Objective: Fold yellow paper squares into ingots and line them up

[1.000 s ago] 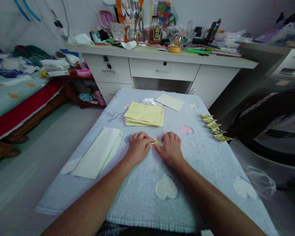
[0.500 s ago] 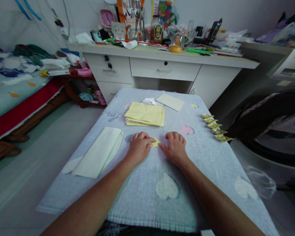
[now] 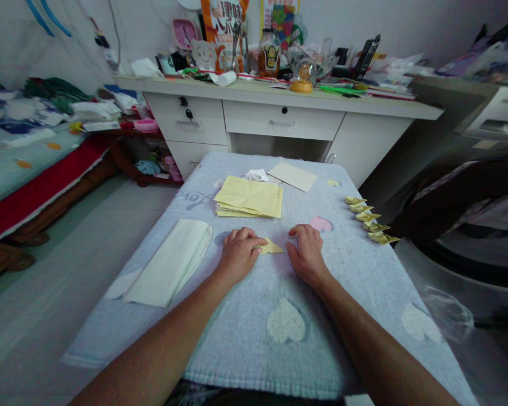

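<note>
A small piece of folded yellow paper [image 3: 271, 246] lies on the cloth-covered table, its pointed end towards the right. My left hand [image 3: 240, 248] holds its left part, thumb on top and fingers bent; that part of the paper is hidden. Just right of the point, my right hand [image 3: 307, 254] hovers or rests free of the paper, thumb and fingers apart and loosely curved. Beyond both hands sits a stack of yellow paper sheets [image 3: 249, 196]. Several folded yellow paper boats [image 3: 365, 216] stand in a row near the table's right edge.
A folded white cloth or paper [image 3: 169, 262] lies left of my left arm. At the far side are a pale card [image 3: 293, 176] and crumpled white tissue [image 3: 256, 175]. A cluttered white desk [image 3: 279, 98] stands behind the table, with a bed [image 3: 46, 169] to the left.
My right hand has come off the folded yellow paper and moved slightly right, uncovering its pointed right end. My left hand stays on the paper.
</note>
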A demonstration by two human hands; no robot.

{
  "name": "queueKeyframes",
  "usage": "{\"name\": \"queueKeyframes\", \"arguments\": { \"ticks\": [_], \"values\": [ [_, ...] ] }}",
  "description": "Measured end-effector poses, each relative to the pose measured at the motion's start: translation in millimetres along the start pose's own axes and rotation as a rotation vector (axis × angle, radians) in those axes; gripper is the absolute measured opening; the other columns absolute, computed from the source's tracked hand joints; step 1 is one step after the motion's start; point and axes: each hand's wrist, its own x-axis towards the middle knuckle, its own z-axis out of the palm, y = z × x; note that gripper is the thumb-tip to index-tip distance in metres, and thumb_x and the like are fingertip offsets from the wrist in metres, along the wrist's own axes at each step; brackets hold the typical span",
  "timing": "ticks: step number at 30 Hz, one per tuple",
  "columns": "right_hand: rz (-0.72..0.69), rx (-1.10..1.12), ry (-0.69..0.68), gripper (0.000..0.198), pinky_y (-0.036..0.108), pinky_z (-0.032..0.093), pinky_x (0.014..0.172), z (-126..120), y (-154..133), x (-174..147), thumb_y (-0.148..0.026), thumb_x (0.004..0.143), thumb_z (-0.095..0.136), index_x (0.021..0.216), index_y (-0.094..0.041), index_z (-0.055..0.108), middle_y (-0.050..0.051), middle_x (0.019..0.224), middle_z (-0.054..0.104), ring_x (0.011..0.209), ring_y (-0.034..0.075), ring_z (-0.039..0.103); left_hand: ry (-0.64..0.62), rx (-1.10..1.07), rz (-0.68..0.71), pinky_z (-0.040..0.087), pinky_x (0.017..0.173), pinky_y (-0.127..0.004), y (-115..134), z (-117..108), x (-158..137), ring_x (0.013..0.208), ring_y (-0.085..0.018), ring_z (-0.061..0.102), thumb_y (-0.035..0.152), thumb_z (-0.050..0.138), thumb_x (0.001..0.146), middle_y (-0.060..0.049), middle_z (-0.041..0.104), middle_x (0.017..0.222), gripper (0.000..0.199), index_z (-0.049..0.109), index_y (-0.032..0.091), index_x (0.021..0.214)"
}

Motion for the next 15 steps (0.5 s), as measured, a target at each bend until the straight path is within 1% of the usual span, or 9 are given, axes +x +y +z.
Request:
{"name": "queueKeyframes", "arguments": {
  "ticks": [1, 3, 5, 7, 10, 12, 15],
  "values": [
    [-0.082, 0.082, -0.009, 0.024, 0.04, 0.037, 0.087, 0, -3, 0, -0.011, 0.08, 0.049, 0.103, -0.016, 0.056, 0.011, 0.107, 0.056, 0.1, 0.025, 0.047, 0.004, 0.003, 0.003, 0.036, 0.085, -0.039, 0, 0, 0, 0.101, -0.023, 0.049, 0.021, 0.06, 0.082, -0.002, 0.06, 0.104, 0.027, 0.071, 0.033, 0.103],
    [-0.255, 0.221, -0.088, 0.031, 0.035, 0.039, 0.086, 3, -10, -1, -0.003, 0.078, 0.043, 0.1, -0.018, 0.059, 0.008, 0.101, 0.059, 0.096, 0.021, 0.051, 0.008, 0.005, 0.01, 0.036, 0.085, -0.039, -1, 1, 0, 0.101, -0.023, 0.049, 0.022, 0.059, 0.083, -0.002, 0.06, 0.104, 0.026, 0.071, 0.033, 0.103],
    [-0.365, 0.265, -0.175, 0.039, 0.033, 0.04, 0.084, 9, -14, -3, 0.002, 0.075, 0.041, 0.1, -0.019, 0.063, 0.006, 0.096, 0.062, 0.092, 0.019, 0.053, 0.002, -0.006, 0.017, 0.036, 0.085, -0.039, -1, 0, 0, 0.101, -0.024, 0.049, 0.023, 0.058, 0.084, -0.003, 0.06, 0.103, 0.026, 0.071, 0.033, 0.103],
    [-0.398, 0.229, -0.209, 0.045, 0.033, 0.04, 0.085, 15, -15, -4, 0.004, 0.074, 0.042, 0.104, -0.02, 0.065, 0.006, 0.097, 0.063, 0.093, 0.019, 0.054, -0.012, -0.038, 0.02, 0.037, 0.086, -0.039, -3, -3, 1, 0.101, -0.023, 0.05, 0.022, 0.056, 0.085, -0.003, 0.06, 0.103, 0.026, 0.07, 0.032, 0.105],
    [-0.394, 0.181, -0.216, 0.047, 0.033, 0.041, 0.086, 20, -13, -6, 0.005, 0.073, 0.044, 0.107, -0.019, 0.067, 0.007, 0.101, 0.064, 0.096, 0.02, 0.054, 0.003, -0.107, -0.002, 0.037, 0.091, -0.037, -7, -7, 2, 0.102, -0.022, 0.051, 0.017, 0.054, 0.084, -0.003, 0.06, 0.104, 0.028, 0.067, 0.026, 0.107],
    [-0.394, 0.179, -0.22, 0.046, 0.033, 0.041, 0.086, 19, -12, -6, 0.005, 0.074, 0.045, 0.107, -0.018, 0.068, 0.008, 0.101, 0.064, 0.097, 0.02, 0.054, 0.057, -0.108, -0.057, 0.038, 0.092, -0.037, -10, -9, 3, 0.101, -0.021, 0.051, 0.016, 0.052, 0.084, -0.004, 0.061, 0.102, 0.021, 0.065, 0.022, 0.099],
    [-0.398, 0.178, -0.228, 0.044, 0.033, 0.041, 0.087, 16, -13, -6, 0.003, 0.076, 0.046, 0.108, -0.018, 0.067, 0.008, 0.102, 0.064, 0.097, 0.02, 0.054, 0.049, -0.059, -0.093, 0.038, 0.09, -0.036, -12, -11, 2, 0.097, -0.021, 0.052, 0.021, 0.053, 0.084, -0.003, 0.06, 0.095, 0.012, 0.065, 0.022, 0.084]
  ]
}}
